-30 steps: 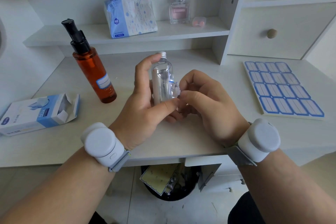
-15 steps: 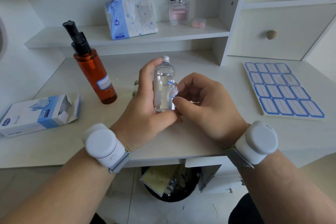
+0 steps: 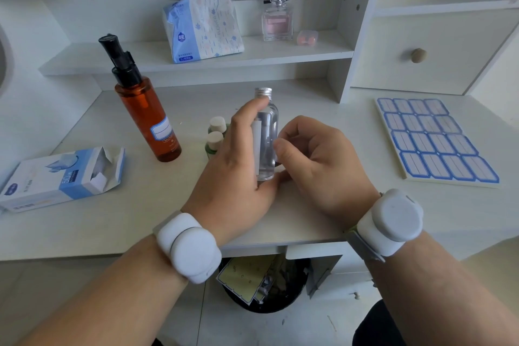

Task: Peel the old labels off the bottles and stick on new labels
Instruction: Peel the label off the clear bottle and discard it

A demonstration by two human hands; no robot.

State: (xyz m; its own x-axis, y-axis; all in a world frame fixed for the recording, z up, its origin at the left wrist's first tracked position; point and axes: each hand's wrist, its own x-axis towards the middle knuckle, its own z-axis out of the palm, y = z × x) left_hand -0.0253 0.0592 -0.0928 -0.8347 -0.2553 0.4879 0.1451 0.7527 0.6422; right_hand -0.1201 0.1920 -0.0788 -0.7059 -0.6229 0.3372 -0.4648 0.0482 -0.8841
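Gripping the clear bottle (image 3: 266, 135) upright over the middle of the bench (image 3: 323, 219), near its front edge, the left hand (image 3: 238, 171) wraps it from the left with a fingertip up by the silver cap. Since half a second ago the bottle has turned: the blue-edged label then facing the right hand is out of sight, and a white strip shows at its left side. The right hand (image 3: 317, 160), fingers curled, has its thumb against the bottle's right side; whether it pinches a label I cannot tell. Two small cork-topped bottles (image 3: 216, 132) are mostly hidden behind the left hand. The amber pump bottle (image 3: 146, 109), labelled, stands toward the back left; the label sheet (image 3: 432, 137) lies at the right edge. Under the bench, a black bin (image 3: 266, 284) holds what looks like used backing paper.
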